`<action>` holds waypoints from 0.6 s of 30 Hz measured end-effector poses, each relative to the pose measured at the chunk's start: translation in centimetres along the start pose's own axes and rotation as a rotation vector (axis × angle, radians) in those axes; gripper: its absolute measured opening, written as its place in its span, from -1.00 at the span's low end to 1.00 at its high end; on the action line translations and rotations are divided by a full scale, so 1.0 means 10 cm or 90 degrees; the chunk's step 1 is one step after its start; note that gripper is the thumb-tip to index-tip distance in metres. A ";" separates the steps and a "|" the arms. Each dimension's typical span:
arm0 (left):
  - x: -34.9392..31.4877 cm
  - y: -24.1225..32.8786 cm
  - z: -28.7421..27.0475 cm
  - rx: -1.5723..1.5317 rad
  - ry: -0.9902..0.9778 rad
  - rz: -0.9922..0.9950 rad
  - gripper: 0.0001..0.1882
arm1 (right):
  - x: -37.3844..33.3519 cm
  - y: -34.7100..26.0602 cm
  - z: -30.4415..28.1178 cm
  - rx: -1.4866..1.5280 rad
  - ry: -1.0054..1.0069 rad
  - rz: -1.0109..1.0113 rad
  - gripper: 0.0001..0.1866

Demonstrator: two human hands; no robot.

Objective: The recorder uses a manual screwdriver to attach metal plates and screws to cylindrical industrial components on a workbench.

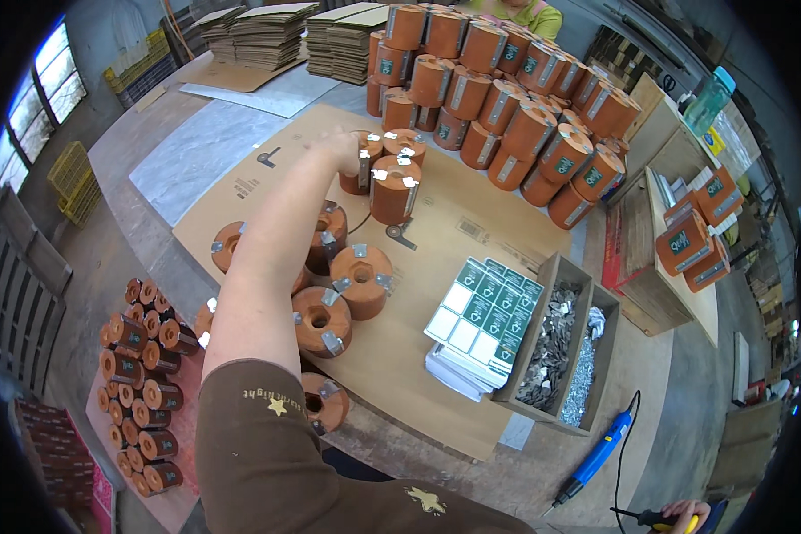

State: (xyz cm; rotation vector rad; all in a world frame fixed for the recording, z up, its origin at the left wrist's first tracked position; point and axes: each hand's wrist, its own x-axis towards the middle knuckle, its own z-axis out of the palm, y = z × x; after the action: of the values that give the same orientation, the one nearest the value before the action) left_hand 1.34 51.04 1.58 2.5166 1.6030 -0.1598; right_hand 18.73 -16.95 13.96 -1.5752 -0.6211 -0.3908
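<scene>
There are three brown cylinders with white tabs (392, 205), at least six brown cylinders with grey metal tabs (365, 301), dozens of stacked brown cylinders (432, 82), overlapping too much for an exact count, at least four brown cylinders on the right-hand ledge (683, 249), and over twenty dark-banded cylinders at lower left (157, 393). One two-compartment wooden tray (541, 416), one pile of green-and-white printed sheets (485, 313), one blue power screwdriver (601, 452), one black-and-yellow-handled tool (657, 517) and one translucent green bottle (708, 107) also count.
</scene>
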 end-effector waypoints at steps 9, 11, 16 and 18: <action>0.45 -0.33 0.23 -0.187 0.238 0.101 -0.54 | 0.12 -0.10 0.20 -0.048 -0.020 -0.048 -0.83; 0.40 -0.42 0.01 -0.176 0.289 0.039 -0.55 | 0.14 -0.12 0.23 -0.053 -0.017 -0.046 -0.83; 0.58 -0.74 -0.06 -0.187 0.324 -0.051 -0.49 | 0.36 -0.02 -0.32 -0.027 -0.230 0.003 -0.85; 0.75 -1.02 0.14 -0.230 0.378 -0.080 -0.49 | 0.28 -0.03 0.04 -0.061 -0.128 -0.009 -0.85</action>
State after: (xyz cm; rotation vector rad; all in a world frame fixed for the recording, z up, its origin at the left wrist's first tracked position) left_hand -4.78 61.70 -1.82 2.2898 1.7694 0.8581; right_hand 20.75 -16.08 15.84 -1.7149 -0.7775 -0.2780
